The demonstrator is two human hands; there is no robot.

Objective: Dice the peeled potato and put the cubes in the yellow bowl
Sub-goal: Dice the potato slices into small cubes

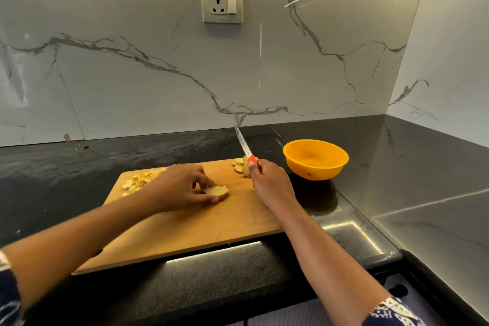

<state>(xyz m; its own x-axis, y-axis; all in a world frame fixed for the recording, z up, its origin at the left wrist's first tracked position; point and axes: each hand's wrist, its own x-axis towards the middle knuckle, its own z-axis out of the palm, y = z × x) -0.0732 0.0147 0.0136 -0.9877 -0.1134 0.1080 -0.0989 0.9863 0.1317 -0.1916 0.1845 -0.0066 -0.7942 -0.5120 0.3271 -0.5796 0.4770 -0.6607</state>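
Note:
A wooden cutting board (190,230) lies on the dark counter. My left hand (177,186) pinches a stack of potato slices (217,191) at the board's middle. My right hand (272,182) grips a red-handled knife (244,144), its blade raised and pointing away toward the wall. A pile of potato cubes (139,180) sits at the board's far left corner. More potato slices (240,164) lie at the far right corner, partly behind my right hand. The yellow bowl (316,159) stands to the right of the board and looks empty.
The black granite counter (370,156) runs to a marble wall behind and a corner at the right. A wall socket (221,4) hangs above. The board's near edge overhangs a lit gap in the counter front (211,253).

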